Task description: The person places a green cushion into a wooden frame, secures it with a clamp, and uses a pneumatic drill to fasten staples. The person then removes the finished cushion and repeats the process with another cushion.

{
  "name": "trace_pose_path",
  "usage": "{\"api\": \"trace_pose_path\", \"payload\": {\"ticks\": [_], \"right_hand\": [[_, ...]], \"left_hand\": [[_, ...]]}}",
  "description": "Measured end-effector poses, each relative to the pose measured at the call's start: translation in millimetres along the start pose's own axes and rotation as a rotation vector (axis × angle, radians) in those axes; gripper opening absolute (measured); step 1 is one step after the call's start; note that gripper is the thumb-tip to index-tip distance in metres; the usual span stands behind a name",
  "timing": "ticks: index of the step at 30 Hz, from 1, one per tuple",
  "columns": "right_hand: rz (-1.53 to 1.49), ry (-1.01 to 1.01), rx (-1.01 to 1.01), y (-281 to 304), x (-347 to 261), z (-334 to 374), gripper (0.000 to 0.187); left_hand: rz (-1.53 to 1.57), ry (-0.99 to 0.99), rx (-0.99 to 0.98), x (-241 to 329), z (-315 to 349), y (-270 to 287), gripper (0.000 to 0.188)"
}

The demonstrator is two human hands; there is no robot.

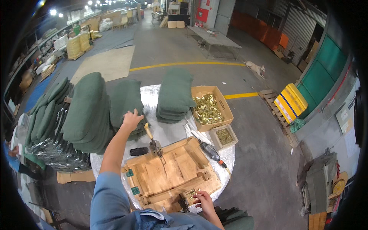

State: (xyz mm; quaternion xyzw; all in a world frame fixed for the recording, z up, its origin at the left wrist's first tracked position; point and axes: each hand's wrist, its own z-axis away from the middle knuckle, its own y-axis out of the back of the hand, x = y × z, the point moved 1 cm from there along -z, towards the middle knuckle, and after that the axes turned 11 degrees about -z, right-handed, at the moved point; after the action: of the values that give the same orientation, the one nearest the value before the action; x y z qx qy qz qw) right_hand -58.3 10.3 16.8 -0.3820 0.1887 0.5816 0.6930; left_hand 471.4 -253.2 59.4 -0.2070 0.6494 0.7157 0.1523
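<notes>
My left hand [132, 119] reaches forward with its fingers spread on top of a stack of dark green padded cushions [125, 96]. Close to my body, my right hand [205, 202] has its fingers drawn together over a small tray of brass-coloured pieces [189, 194]; what lies between the fingertips is too small to make out. Between my arms lies a wooden jig [174, 168] with raised side rails. A toggle clamp [155, 145] with a yellowish handle is fixed at its far edge, and a black object [138, 151] sits just left of the clamp.
Taller green cushion stacks [86, 111] stand left; another stack [174, 94] is at the table's far side. A cardboard box of brass parts [227, 109], a smaller bin [232, 141] and a corded power tool [210, 150] line the right. Beyond are a dog [254, 69] and yellow crates [291, 101].
</notes>
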Motion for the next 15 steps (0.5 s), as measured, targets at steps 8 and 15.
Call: {"api": "trace_pose_path", "payload": {"ticks": [8,15], "right_hand": [[-0.397,-0.052,0.014,69.7,63.5,59.4,0.038],[-0.371,0.028,-0.378,-4.8,-10.6,31.8,0.06]], "left_hand": [[0.559,0.279,0.582,-116.9,63.8,161.6,0.028],[2.036,0.449,0.737,-133.7,294.7,231.4,0.027]]}}
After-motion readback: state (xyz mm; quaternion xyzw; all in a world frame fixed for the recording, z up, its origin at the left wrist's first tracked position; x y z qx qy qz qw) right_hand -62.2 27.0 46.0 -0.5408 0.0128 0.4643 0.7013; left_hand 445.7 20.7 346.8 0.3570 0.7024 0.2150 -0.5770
